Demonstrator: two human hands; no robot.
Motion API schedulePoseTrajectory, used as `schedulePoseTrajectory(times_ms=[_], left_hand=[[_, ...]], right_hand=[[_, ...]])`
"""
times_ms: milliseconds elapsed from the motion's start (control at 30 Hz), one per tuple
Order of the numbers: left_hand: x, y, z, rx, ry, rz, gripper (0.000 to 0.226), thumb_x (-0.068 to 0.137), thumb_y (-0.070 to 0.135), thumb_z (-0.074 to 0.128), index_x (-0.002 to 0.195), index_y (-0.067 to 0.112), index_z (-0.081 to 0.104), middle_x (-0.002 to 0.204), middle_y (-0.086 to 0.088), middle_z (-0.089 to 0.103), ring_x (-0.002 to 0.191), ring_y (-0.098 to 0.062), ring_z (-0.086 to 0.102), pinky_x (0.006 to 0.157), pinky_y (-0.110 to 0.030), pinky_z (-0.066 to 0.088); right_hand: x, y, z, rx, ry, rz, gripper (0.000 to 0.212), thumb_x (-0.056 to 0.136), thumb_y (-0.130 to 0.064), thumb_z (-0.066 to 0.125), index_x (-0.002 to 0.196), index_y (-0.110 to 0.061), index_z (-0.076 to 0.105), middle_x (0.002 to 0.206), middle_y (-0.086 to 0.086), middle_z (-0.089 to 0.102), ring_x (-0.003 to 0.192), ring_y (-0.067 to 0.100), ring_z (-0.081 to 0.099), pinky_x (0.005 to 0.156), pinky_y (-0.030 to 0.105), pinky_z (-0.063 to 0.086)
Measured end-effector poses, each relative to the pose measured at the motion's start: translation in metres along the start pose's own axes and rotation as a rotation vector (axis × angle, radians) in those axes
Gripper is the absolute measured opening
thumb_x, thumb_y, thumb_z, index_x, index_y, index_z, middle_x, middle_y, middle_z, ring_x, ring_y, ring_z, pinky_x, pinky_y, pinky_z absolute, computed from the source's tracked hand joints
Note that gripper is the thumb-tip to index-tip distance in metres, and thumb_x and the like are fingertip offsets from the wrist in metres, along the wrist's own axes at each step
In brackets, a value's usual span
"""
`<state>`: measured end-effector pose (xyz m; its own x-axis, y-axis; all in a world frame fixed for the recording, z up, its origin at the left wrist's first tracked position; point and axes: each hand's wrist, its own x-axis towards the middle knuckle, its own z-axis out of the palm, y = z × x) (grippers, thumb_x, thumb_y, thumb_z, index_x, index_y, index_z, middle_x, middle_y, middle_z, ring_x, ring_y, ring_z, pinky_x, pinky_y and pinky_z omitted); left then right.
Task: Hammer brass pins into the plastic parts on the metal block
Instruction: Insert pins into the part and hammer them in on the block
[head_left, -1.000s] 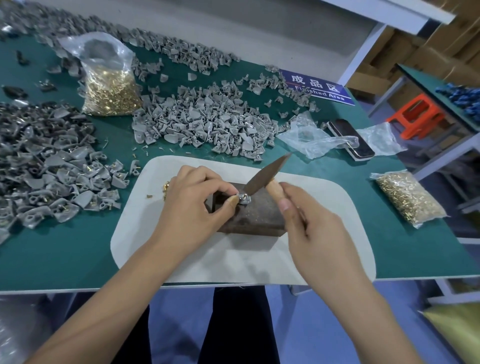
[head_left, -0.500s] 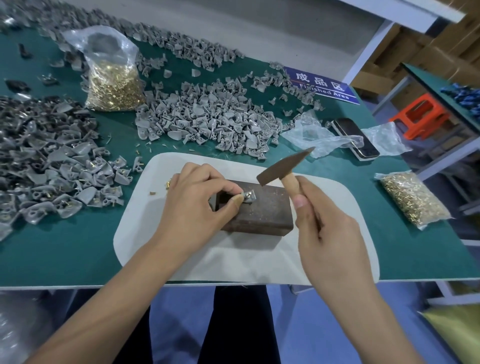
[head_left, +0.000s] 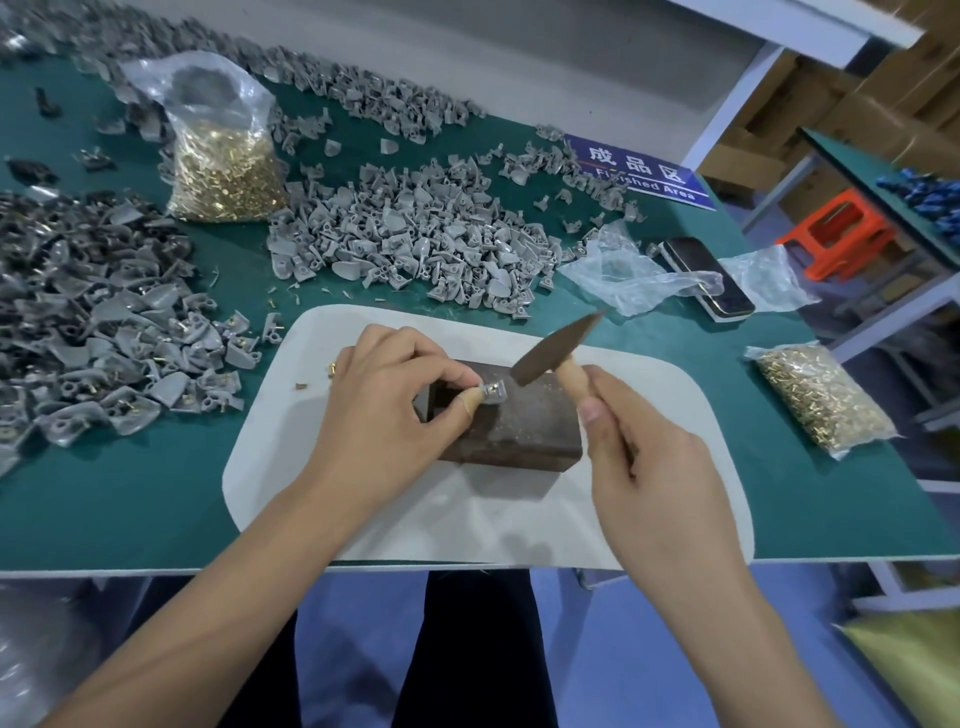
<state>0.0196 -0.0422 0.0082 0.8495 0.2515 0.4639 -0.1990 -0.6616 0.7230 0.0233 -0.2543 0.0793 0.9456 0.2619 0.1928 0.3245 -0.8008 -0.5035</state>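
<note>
A dark rusty metal block lies on a white mat at the table's front. My left hand pinches a small grey plastic part against the block's top between thumb and forefinger. My right hand grips the wooden handle of a small hammer. Its dark pointed head hovers just right of and slightly above the part. A brass pin in the part is too small to make out clearly.
Grey plastic parts lie in heaps at the left and behind the mat. A bag of brass pins stands at the back left, another lies at the right. A phone, clear plastic bags and a blue sign are beyond.
The hammer head rose off the part and swung right, then came back down close to it. My left hand has kept the part pinned on the block.
</note>
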Motion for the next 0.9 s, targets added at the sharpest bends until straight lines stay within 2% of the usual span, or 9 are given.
schedulePoseTrajectory(times_ms=[67, 133, 267, 333, 433, 567, 700, 800, 900], left_hand=[[0.000, 0.000, -0.001, -0.009, -0.009, -0.010, 0.007, 0.083, 0.041, 0.074, 0.089, 0.038, 0.076, 0.089, 0.016, 0.059, 0.096, -0.013, 0.049, 0.086, -0.043, 0.040], [0.001, -0.002, -0.001, -0.032, -0.022, -0.024, 0.007, 0.083, 0.043, 0.072, 0.089, 0.040, 0.075, 0.090, 0.017, 0.059, 0.096, -0.013, 0.049, 0.087, -0.042, 0.041], [0.000, -0.002, 0.001, -0.031, -0.011, -0.010, 0.007, 0.083, 0.043, 0.073, 0.089, 0.041, 0.075, 0.089, 0.017, 0.060, 0.095, -0.012, 0.049, 0.086, -0.045, 0.042], [0.000, -0.001, 0.001, -0.027, -0.009, -0.008, 0.006, 0.083, 0.043, 0.073, 0.089, 0.041, 0.075, 0.089, 0.017, 0.060, 0.095, -0.012, 0.049, 0.086, -0.046, 0.042], [0.001, -0.001, 0.000, -0.029, -0.017, -0.024, 0.006, 0.083, 0.044, 0.072, 0.089, 0.043, 0.074, 0.090, 0.017, 0.060, 0.097, -0.011, 0.048, 0.087, -0.046, 0.041], [0.000, -0.001, 0.001, -0.031, -0.013, -0.022, 0.007, 0.083, 0.043, 0.073, 0.089, 0.042, 0.074, 0.091, 0.016, 0.060, 0.097, -0.014, 0.050, 0.088, -0.047, 0.042], [0.000, -0.001, 0.000, -0.024, -0.011, -0.024, 0.007, 0.083, 0.045, 0.071, 0.089, 0.041, 0.074, 0.090, 0.016, 0.060, 0.097, -0.014, 0.050, 0.088, -0.046, 0.042], [0.000, -0.001, 0.000, -0.036, -0.019, -0.026, 0.009, 0.083, 0.045, 0.071, 0.089, 0.040, 0.074, 0.090, 0.017, 0.060, 0.097, -0.015, 0.051, 0.089, -0.045, 0.043], [-0.001, -0.001, 0.000, -0.045, -0.023, -0.029, 0.004, 0.085, 0.039, 0.075, 0.088, 0.039, 0.074, 0.091, 0.017, 0.060, 0.099, -0.015, 0.051, 0.090, -0.044, 0.043]], right_hand=[[-0.001, 0.000, 0.001, 0.094, 0.122, -0.021, 0.029, 0.106, -0.050, 0.033, 0.126, -0.051, 0.053, 0.072, -0.008, 0.058, 0.063, 0.015, 0.052, 0.061, 0.043, 0.051], [-0.004, -0.005, 0.005, 0.086, 0.148, -0.047, 0.031, 0.105, -0.050, 0.032, 0.129, -0.050, 0.051, 0.074, -0.010, 0.060, 0.065, 0.015, 0.054, 0.059, 0.040, 0.051], [-0.003, -0.002, 0.006, -0.036, -0.091, 0.008, 0.036, 0.103, -0.052, 0.031, 0.134, -0.050, 0.049, 0.080, -0.007, 0.068, 0.075, 0.026, 0.064, 0.066, 0.043, 0.057], [-0.002, 0.002, 0.001, -0.042, 0.001, -0.006, 0.033, 0.104, -0.053, 0.033, 0.133, -0.051, 0.049, 0.092, -0.013, 0.070, 0.082, 0.019, 0.065, 0.068, 0.040, 0.054], [-0.002, -0.001, 0.002, 0.092, 0.160, -0.013, 0.034, 0.105, -0.050, 0.034, 0.134, -0.050, 0.052, 0.092, -0.019, 0.066, 0.078, 0.012, 0.060, 0.064, 0.035, 0.050], [-0.003, -0.002, 0.002, -0.087, -0.078, -0.009, 0.031, 0.102, -0.055, 0.030, 0.131, -0.058, 0.043, 0.096, -0.007, 0.074, 0.087, 0.026, 0.066, 0.073, 0.043, 0.055], [0.005, 0.002, -0.009, -0.143, -0.055, 0.050, 0.032, 0.100, -0.061, 0.028, 0.129, -0.062, 0.042, 0.094, -0.015, 0.072, 0.085, 0.021, 0.064, 0.071, 0.040, 0.055], [0.009, 0.010, -0.006, -0.109, 0.032, 0.139, 0.028, 0.104, -0.053, 0.035, 0.128, -0.060, 0.049, 0.090, -0.021, 0.069, 0.077, 0.011, 0.057, 0.068, 0.036, 0.047], [0.013, 0.022, -0.002, -0.152, 0.112, 0.239, 0.033, 0.103, -0.041, 0.043, 0.133, -0.052, 0.050, 0.107, -0.018, 0.069, 0.087, 0.015, 0.058, 0.072, 0.033, 0.036]])
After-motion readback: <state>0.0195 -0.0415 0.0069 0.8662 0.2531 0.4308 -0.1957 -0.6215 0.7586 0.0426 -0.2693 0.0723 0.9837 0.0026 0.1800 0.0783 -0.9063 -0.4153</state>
